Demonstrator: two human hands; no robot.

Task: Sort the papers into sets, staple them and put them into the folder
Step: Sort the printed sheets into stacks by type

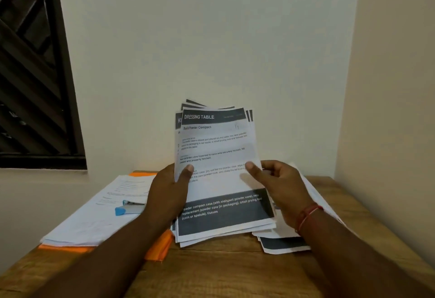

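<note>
Okay, I see both hands holding the paper stack (219,156) upright over the table (235,274). Left hand (169,194) pinches the stack's left edge, thumb on the front sheet, other fingers hidden behind. Right hand (280,189) pinches the right edge, thumb in front, fingers curled behind. Sheets fan unevenly at the top. Left of the stack, a blue stapler (128,209) lies on a paper pile (94,215) over the orange folder (157,248), partly hidden by the left wrist. Loose papers (282,243) lie right of the stack.
</note>
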